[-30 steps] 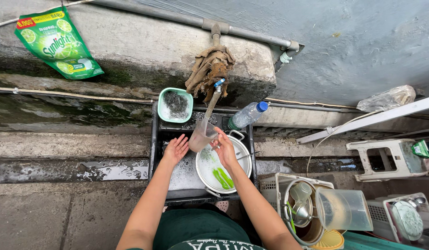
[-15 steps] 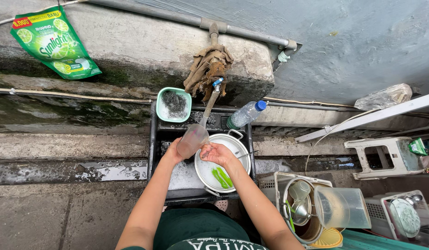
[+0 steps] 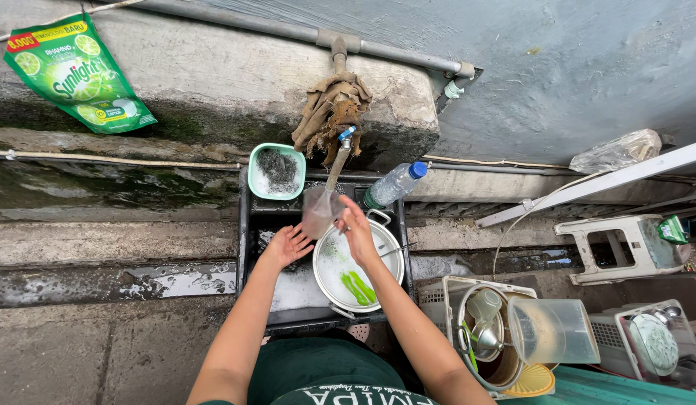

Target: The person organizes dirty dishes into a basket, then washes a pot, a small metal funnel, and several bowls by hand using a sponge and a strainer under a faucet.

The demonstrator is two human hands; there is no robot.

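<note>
Outdoor home washing-up spot, wall tap, mossy concrete, soapy pot, dish racks

Clear drinking glass, held under the tap's water stream, tilted, its surface wet and blurred by running water. It sits above the far-left rim of a round metal pot, which rests in a black crate. The pot is upright and open, its interior white with soapy water, and two green utensils lie inside it, side by side, slanting toward the near-right wall.
</note>
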